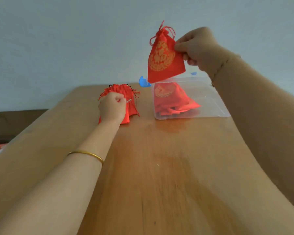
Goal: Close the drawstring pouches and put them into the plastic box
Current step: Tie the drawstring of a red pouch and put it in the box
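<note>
My right hand (196, 50) pinches the edge of a red drawstring pouch (165, 60) with a gold round pattern. Its top is drawn closed and it hangs in the air just above the clear plastic box (215, 106). Inside the box lie red pouches (173, 102), one showing its gold pattern. To the left of the box, a pile of red pouches (126, 97) with tasselled cords sits on the table. My left hand (112, 108) rests on this pile with fingers curled round the top pouch.
The wooden table (159, 167) stretches from the pile toward me. A blue clip (143, 81) sits at the box's far left corner and another blue clip (193, 73) at its far right. A pale wall stands behind. More red items lie off the table's left edge.
</note>
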{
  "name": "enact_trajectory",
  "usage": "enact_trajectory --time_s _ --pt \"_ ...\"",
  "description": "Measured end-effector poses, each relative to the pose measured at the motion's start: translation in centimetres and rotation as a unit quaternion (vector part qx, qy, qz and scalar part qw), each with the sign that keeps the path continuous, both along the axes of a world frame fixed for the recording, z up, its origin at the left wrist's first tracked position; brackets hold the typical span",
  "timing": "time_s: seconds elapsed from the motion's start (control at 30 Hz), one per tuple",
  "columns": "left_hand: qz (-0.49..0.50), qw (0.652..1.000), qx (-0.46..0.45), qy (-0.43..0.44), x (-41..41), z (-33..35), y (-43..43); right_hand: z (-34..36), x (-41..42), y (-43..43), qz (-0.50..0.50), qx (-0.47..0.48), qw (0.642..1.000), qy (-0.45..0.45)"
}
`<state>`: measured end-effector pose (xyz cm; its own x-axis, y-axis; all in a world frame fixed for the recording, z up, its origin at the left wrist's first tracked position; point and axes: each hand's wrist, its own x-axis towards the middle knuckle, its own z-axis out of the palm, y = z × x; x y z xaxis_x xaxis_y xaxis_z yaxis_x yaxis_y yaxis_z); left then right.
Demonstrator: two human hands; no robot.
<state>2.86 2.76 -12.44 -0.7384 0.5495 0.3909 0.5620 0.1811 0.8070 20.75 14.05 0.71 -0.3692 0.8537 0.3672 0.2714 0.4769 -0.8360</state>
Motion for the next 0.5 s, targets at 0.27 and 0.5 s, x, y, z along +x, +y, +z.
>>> enact_trajectory --time_s 0.27,0.5 --pt "0.136 0.974 -0.183 -0.016 -3.2 -2.6 0.1 -0.2 -1.8 5.2 0.01 -0.079 0.989 -0.122" --pt "0.156 0.964 -0.213 -0.033 -3.7 -2.7 0.0 -0.5 -2.6 4.6 0.013 -0.047 0.953 -0.3"
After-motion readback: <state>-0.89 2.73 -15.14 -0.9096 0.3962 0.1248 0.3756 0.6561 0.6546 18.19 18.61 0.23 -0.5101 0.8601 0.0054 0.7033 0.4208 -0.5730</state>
